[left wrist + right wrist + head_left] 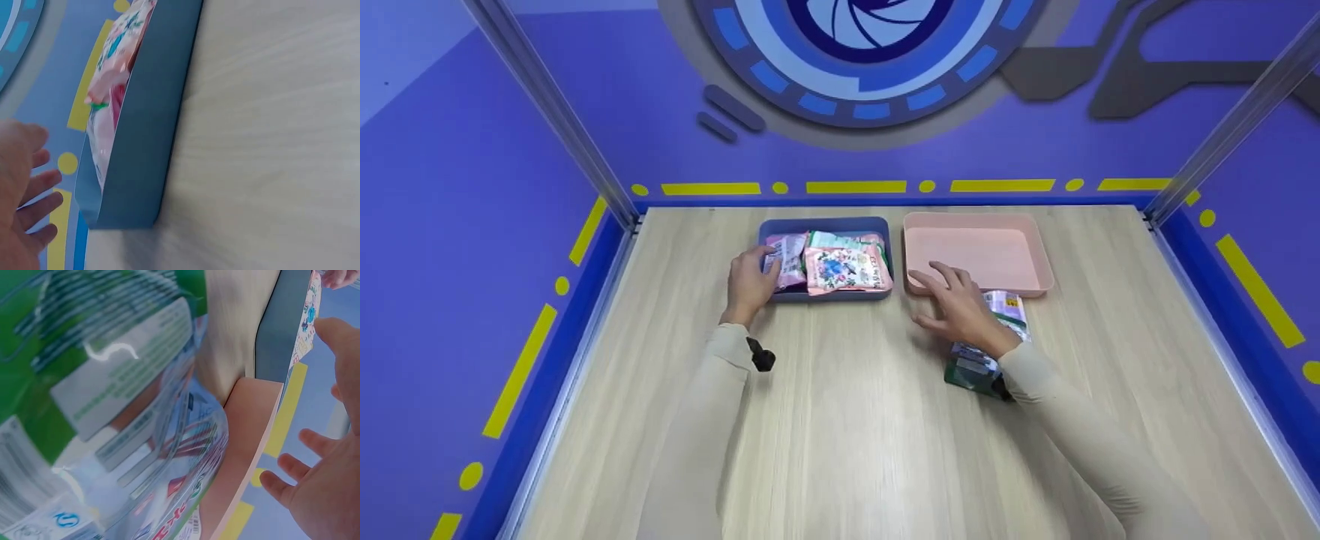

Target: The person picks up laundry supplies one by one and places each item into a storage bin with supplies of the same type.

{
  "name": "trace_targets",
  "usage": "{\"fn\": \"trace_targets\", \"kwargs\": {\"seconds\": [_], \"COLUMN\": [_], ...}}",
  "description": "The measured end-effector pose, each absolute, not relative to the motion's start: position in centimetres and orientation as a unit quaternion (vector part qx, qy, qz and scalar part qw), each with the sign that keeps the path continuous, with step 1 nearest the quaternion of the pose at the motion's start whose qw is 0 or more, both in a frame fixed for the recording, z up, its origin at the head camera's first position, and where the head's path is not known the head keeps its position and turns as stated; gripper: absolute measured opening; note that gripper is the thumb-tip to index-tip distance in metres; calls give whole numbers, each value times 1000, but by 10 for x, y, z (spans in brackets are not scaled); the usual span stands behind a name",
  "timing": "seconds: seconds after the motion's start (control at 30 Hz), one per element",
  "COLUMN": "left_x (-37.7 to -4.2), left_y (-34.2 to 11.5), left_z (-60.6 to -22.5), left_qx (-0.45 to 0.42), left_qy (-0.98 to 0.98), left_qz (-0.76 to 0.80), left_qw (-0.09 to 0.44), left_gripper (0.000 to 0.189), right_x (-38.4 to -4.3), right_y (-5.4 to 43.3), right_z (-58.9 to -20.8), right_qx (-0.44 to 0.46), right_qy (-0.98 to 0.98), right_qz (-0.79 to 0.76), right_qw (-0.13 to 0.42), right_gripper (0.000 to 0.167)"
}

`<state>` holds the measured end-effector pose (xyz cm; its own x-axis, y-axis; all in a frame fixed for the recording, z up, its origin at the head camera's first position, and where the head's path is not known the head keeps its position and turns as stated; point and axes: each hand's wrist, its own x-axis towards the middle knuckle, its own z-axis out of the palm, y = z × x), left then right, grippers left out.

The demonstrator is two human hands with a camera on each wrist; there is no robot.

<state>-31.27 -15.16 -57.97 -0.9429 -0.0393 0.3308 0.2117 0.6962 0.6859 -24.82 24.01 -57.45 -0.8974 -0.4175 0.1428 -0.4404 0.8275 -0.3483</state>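
My left hand (pixel 751 285) is at the left end of the dark blue tray (pixel 829 297), beside a pink-purple packet (pixel 791 262). Its fingers are relaxed and grip nothing. Also in the tray lie a pink floral packet (pixel 847 271) and a green-edged packet (pixel 832 239) partly under it. My right hand (pixel 964 311) hovers with spread fingers near the front left corner of the pink tray (pixel 979 255), holding nothing. Partly hidden below that hand and wrist, a shiny green-and-clear packet (pixel 975 371) lies on the table; it looms close in the right wrist view.
The two trays stand side by side at the back of the wooden table (pixel 840 420). Behind them rises a blue-purple panel (pixel 840 165) with yellow marks; side panels with metal posts flank the table. Nothing lies in the pink tray.
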Motion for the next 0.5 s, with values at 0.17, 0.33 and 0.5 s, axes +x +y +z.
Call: {"fn": "trace_targets", "kwargs": {"seconds": [0.17, 0.33, 0.5], "left_x": [-310, -307, -301], "left_y": [-132, -110, -83], "left_z": [-578, -576, -573], "left_qx": [-86, -119, -157], "left_qy": [-886, -880, -882], "left_qz": [-396, -390, -382], "left_qw": [226, 244, 228], "left_gripper": [11, 11, 20], "right_x": [-241, -231, -222], "right_y": [247, 255, 265], "right_z": [-576, -579, -582], "right_qx": [224, 215, 206], "right_qy": [-957, -960, -962], "right_qz": [184, 180, 181], "right_qw": [26, 14, 3], "right_gripper": [82, 84, 87]}}
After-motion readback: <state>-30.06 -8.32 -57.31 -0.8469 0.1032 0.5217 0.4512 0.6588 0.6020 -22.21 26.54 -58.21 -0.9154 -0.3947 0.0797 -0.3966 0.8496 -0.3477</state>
